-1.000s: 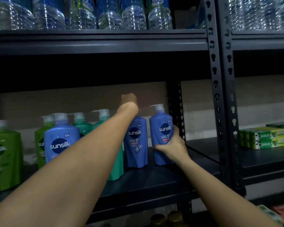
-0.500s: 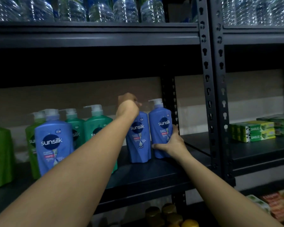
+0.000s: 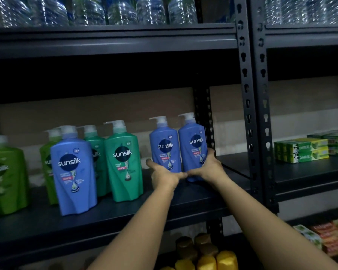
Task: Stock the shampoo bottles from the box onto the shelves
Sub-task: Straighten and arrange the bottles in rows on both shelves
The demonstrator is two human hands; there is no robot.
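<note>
Both hands cup the blue plastic pump bottles' bases: left hand (image 3: 163,175), right hand (image 3: 207,168). Bottles (image 3: 193,147) touching; push squarely toward 12 o'clock, labels forward.

On the shelf (image 3: 125,215), you have two bottles (image 3: 165,147) touching beside the upright post (image 3: 204,121); five more bottles (image 3: 123,162) stand left of them.
</note>
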